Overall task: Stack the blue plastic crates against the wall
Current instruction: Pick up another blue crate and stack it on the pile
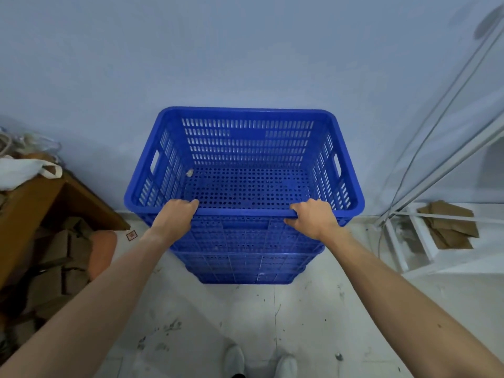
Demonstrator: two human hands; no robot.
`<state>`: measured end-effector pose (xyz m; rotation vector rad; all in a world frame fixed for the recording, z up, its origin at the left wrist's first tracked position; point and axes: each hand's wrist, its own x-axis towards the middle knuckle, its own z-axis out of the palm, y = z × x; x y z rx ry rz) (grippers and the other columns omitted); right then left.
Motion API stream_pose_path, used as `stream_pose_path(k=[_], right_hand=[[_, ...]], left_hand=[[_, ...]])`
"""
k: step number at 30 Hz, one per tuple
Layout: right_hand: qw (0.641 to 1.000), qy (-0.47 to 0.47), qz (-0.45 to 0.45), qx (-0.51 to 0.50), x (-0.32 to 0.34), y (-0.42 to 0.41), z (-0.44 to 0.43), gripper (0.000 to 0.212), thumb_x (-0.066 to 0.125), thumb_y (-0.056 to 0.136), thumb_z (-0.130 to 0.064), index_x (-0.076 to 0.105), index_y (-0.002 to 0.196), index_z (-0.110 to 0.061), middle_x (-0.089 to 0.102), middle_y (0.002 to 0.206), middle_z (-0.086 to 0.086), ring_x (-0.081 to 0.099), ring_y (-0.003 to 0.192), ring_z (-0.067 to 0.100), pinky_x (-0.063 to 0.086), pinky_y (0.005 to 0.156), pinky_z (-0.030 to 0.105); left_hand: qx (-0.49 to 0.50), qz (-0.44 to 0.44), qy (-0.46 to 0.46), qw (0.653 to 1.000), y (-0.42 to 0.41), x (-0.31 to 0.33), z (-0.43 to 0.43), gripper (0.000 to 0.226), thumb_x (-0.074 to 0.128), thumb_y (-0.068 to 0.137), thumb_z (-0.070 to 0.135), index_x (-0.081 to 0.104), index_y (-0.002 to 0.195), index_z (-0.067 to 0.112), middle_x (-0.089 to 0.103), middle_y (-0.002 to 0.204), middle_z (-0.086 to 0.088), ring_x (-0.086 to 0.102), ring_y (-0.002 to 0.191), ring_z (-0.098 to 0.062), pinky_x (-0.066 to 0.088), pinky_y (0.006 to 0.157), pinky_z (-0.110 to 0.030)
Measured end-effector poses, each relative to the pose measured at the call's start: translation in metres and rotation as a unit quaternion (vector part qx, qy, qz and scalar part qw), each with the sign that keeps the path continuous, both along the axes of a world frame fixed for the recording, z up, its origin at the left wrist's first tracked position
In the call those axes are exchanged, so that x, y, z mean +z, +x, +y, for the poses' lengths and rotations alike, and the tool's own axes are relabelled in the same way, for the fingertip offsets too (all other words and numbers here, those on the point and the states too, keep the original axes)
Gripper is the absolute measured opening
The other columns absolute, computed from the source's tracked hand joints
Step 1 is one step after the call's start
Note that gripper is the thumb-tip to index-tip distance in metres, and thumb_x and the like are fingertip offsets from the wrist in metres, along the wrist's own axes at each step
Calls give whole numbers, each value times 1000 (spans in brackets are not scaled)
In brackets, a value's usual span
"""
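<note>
A stack of blue perforated plastic crates stands on the floor with its far side against the pale wall (245, 50). The top crate (245, 148) is open and holds only a small scrap near its left inner corner. Lower crates (245, 266) show beneath it, nested. My left hand (177, 216) grips the near rim left of the middle, fingers curled over the edge. On the same rim, further right, my right hand (313, 216) holds on with its fingers wrapped around it.
A brown cardboard box (30, 214) with a white bag and several flattened cartons sits at the left. A white metal frame (414, 241), cables and folded cardboard (450, 225) stand at the right. My white shoes (259, 361) are on the dirty tiled floor.
</note>
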<state>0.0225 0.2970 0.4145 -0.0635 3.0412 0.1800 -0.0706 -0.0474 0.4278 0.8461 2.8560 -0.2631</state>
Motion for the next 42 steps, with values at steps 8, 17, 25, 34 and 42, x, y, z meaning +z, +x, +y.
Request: stream_pose_path(k=[8,17,25,34,42], right_hand=[[1000,-10,0,-4,1,1,-2,29,52,88,-58,51,82,-29,53,60,-5,51,52,17,37,50,28],[999,-38,11,-1,7,-10,1,32,53,90,-56,49,89,-24,60,79,-2,58,64,21,43,54,32],[999,-46,18,-13,1,7,-7,34,53,91,-53,54,100,-21,58,83,-2,59,70,22,45,60,34],[996,-33,-4,-82,4,11,-19,45,54,91,-54,53,118,-18,58,114,10,51,110,32,37,98,47],[987,-66,25,-142,8,27,-35,88,39,73,-85,47,124,-14,50,118,8,47,110,29,37,100,46]], left_hand=[[64,83,26,994,32,-5,12,33,66,75,5,51,104,10,57,96,-9,58,89,-29,48,90,-41],[77,48,38,995,14,7,20,43,74,78,13,46,112,12,52,107,-10,56,95,-29,45,92,-40],[79,36,35,996,31,4,13,44,66,84,19,46,123,10,52,117,-13,54,108,-33,42,103,-45],[61,41,9,997,56,-13,22,89,58,85,36,14,154,2,18,161,-24,15,149,-43,14,122,-59],[3,12,43,999,41,-15,6,102,56,78,65,15,155,13,26,159,-13,23,147,-32,18,122,-54]])
